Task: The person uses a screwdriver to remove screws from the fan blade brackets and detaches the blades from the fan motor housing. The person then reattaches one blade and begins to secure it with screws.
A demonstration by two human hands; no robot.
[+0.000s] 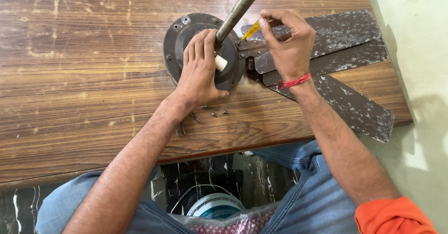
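Jeans and a bucket [215,206] sit below me. On the counter [84,75], my left hand [200,70] presses spread on the fan motor [186,33]; my right hand [289,40] at 1 o'clock pinches a yellow screwdriver [251,30]. Loose screws [212,114] near the edge could roll off if bumped.

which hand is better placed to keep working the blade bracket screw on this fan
Right, most likely. The right hand already holds the yellow screwdriver with its tip at the blade bracket. The left hand lies flat on the fan motor, bracing it.
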